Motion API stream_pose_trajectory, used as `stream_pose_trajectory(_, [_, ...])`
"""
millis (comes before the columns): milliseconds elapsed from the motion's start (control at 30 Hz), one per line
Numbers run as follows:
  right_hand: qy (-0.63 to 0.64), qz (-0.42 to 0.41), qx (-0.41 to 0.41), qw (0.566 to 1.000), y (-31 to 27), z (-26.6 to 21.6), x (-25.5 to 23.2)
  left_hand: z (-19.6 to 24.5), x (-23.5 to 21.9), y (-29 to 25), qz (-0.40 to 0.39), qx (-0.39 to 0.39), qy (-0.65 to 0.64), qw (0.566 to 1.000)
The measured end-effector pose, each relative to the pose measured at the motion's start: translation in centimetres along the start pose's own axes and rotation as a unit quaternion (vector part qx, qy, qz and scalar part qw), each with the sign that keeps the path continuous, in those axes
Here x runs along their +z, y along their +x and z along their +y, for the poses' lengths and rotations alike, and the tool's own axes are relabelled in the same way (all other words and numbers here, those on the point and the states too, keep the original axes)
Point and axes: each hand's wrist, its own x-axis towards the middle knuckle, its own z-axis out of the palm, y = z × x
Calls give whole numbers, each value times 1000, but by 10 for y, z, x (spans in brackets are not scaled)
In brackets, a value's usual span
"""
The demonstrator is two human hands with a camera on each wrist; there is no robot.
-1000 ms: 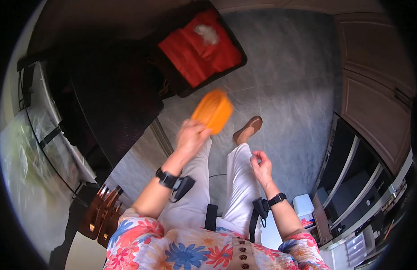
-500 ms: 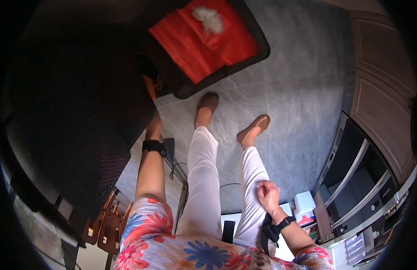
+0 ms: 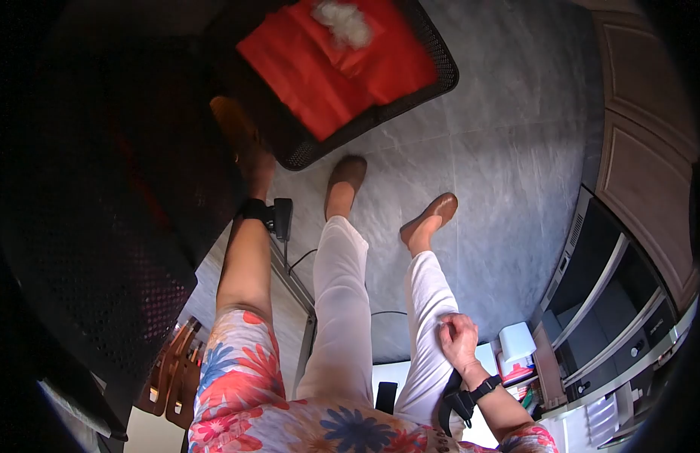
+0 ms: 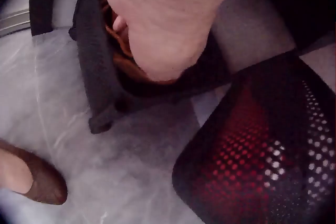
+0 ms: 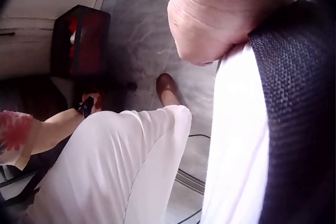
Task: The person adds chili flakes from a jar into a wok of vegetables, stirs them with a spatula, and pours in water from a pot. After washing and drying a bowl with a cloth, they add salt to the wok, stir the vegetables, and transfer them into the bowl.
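Observation:
My left hand (image 3: 258, 167) reaches down into a dark bin at the left and holds an orange plastic tub (image 3: 233, 121), dim in the shadow. In the left wrist view that hand (image 4: 163, 24) is inside the dark-rimmed bin (image 4: 97, 71), covering most of the orange surface; its fingertips are mostly hidden. Idle and loosely curled, my right hand (image 3: 458, 340) rests by the right thigh with nothing in it. The right wrist view has its back and knuckles (image 5: 220, 24) close up.
A black mesh basket (image 3: 295, 155) with red lining (image 3: 327, 75) and a white crumpled bundle (image 3: 342, 24) stands ahead. More dark mesh baskets (image 3: 100, 249) rise at the left. Cabinets (image 3: 644, 143) and an appliance with pale handles (image 3: 599, 287) line the right. Brown shoes (image 3: 348, 174) stand on grey tiles.
My left hand has carried the orange tub from over the floor leftward and down into the dark bin. The right hand has moved slightly back beside the thigh.

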Motion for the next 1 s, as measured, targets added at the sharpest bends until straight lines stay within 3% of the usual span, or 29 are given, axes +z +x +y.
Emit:
stream_pose_trajectory(67, [5,-2,7,1000,-1,2,1,-4,7,2,-18,7,-60,998])
stream_pose_trajectory(133, [9,7,4,1000,-2,4,5,6,3,6,-40,133,-32,990])
stream_pose_trajectory(167, [10,5,7,1000,-2,4,6,9,6,6,-43,134,-32,990])
stream_pose_trajectory(267, [30,16,12,999,-4,4,7,12,10,4,7,139,25,990])
stream_pose_trajectory(333, [30,14,17,999,-3,3,8,36,-16,-3,107,117,-104,982])
stream_pose_trajectory(367, [32,15,16,999,-3,3,9,34,-16,-3,108,118,-103,982])
stream_pose_trajectory(433, [39,28,13,999,-4,7,11,29,-17,-6,-122,106,27,986])
stream_pose_trajectory(467, [40,27,14,999,-4,7,12,26,-18,-7,-123,107,28,986])
stream_pose_trajectory(533, [53,32,22,998,-4,7,12,52,-52,-11,-226,0,-18,974])
stream_pose_trajectory(567, [55,32,22,998,-6,7,11,48,-48,-25,-226,1,-15,974])
stream_pose_trajectory(633, [60,50,-1,997,-4,5,11,33,-38,-55,-56,-25,-53,997])
stream_pose_trajectory(700, [59,57,-3,997,-5,6,13,69,-84,-92,-102,-19,-60,993])
stream_pose_trajectory(767, [59,65,-4,996,-7,6,15,135,-157,-109,-271,-112,-134,947])
stream_pose_trajectory(833, [51,35,25,998,-8,9,17,195,-204,-114,-276,-1,-220,936])
stream_pose_trajectory(867, [59,37,25,997,-9,12,18,227,-215,-105,-224,89,-224,944])
stream_pose_trajectory(933, [56,39,32,997,-9,15,23,289,-213,-69,-112,253,-229,934])
stream_pose_trajectory(1000, [62,51,41,996,-10,16,26,341,-194,-32,-76,337,-152,926])
